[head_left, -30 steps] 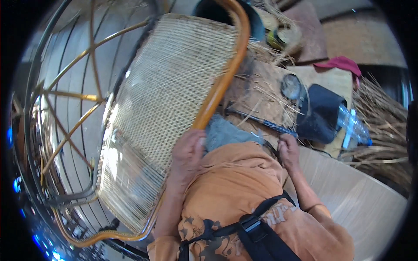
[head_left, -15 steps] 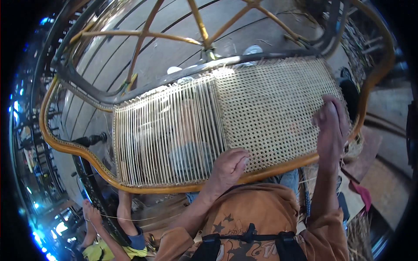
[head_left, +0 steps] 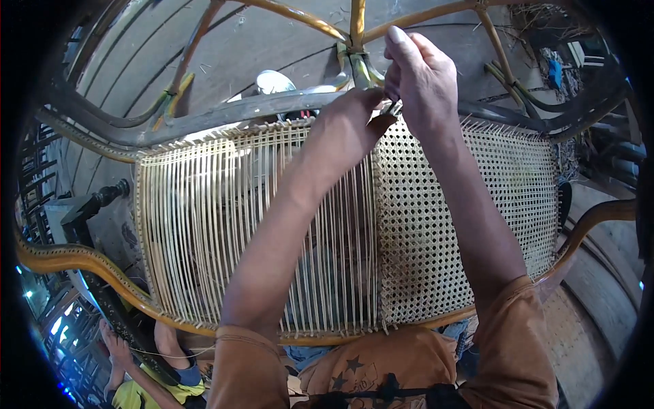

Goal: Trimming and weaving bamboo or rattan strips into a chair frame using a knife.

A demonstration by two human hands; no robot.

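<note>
Across my lap lies a rattan bench frame with a cane seat. Its right half is a woven cane panel [head_left: 436, 252] with a close pattern of holes. On the left half, pale cane strands [head_left: 197, 225] run from near to far, with a few crosswise strands at the far edge. My left hand [head_left: 347, 123] is closed at the far rail [head_left: 238, 112], above the divider between the halves. Beside it my right hand [head_left: 426, 82] is raised, fingers curled in a pinch. Whatever lies between the fingers of either hand is too small or hidden.
Curved rattan struts [head_left: 357, 24] rise beyond the far rail. A white round object [head_left: 274, 82] lies on the floor behind it. At the lower left, another person's hand [head_left: 117, 346] holds a thin strand. A dark turned post [head_left: 102, 196] stands left of the seat.
Both my hands have moved from the near rail and right side to the far rail, close together at the middle. The view has shifted over the bench.
</note>
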